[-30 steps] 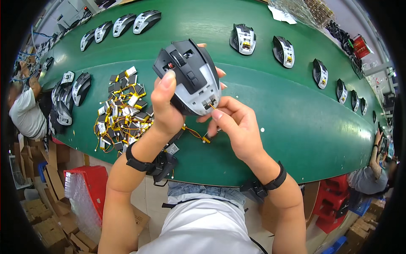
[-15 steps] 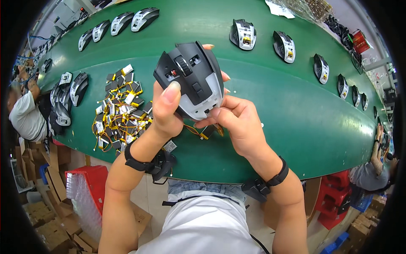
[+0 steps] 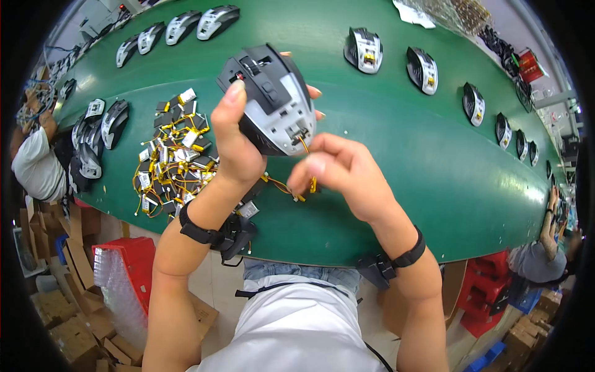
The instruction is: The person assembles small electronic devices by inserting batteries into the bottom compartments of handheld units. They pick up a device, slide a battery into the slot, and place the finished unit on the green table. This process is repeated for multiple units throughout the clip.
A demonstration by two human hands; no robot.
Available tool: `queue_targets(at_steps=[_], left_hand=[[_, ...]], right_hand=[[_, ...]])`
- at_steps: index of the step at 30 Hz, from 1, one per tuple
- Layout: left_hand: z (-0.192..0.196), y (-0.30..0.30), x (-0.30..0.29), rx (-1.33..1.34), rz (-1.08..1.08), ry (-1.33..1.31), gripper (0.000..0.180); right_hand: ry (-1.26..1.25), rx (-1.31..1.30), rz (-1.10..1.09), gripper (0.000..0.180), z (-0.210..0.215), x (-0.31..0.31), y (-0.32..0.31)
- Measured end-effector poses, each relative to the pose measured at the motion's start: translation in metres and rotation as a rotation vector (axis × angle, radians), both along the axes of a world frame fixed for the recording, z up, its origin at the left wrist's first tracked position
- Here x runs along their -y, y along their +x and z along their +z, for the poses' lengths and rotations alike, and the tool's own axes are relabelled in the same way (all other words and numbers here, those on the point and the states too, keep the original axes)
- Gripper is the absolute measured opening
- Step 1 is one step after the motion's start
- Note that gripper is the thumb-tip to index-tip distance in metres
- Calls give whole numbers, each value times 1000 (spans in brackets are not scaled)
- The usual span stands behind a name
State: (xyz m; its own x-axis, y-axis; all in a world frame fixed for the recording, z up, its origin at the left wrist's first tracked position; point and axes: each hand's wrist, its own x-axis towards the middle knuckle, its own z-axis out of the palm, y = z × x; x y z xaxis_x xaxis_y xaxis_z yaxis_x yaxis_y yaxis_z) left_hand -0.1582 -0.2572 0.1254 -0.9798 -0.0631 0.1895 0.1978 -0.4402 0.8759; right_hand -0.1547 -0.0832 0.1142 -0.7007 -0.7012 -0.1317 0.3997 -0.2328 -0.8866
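My left hand (image 3: 232, 133) grips a black and grey computer mouse (image 3: 273, 93) above the bench, thumb on its left side and fingertips showing round its right. The mouse is tilted, with an open slot at its grey rear end. Orange and dark wires (image 3: 304, 144) come out of this slot and run down to my right hand (image 3: 347, 170). Those fingers are curled together just below the mouse, slightly blurred. A yellow-edged battery (image 3: 313, 185) shows partly beneath them; the fingers hide the rest. Left of the mouse lies a heap of small wired batteries (image 3: 180, 158).
Several mouse bodies (image 3: 364, 51) stand in a curved row at the right on the green bench (image 3: 396, 198). More mouse bodies (image 3: 217, 22) line the far left, and others (image 3: 93, 136) are piled beyond the batteries. Co-workers sit at both sides. A red bin (image 3: 139, 260) stands below left.
The mouse has moved up and left in my left hand. My right fingers have come away from its rear edge, and wires now show at the slot there.
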Motion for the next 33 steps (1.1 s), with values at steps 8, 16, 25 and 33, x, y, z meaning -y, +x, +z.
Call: queue_targets(at_steps=[8,16,25,33], left_hand=[[0,-7,6,167,-22,94,64],[-5,-3,-2,247,-59,159,58],[-5,-2,-2,248,-49,173,53],[-11,-1,-7,256,-34,163,53]], right_hand=[[6,-302,-511,36,8,-15,-12],[-352,-55,-304,38,14,-11,-1],[138,-563,-580,28,8,5,6],[439,-1335,-735,36,-10,15,3]])
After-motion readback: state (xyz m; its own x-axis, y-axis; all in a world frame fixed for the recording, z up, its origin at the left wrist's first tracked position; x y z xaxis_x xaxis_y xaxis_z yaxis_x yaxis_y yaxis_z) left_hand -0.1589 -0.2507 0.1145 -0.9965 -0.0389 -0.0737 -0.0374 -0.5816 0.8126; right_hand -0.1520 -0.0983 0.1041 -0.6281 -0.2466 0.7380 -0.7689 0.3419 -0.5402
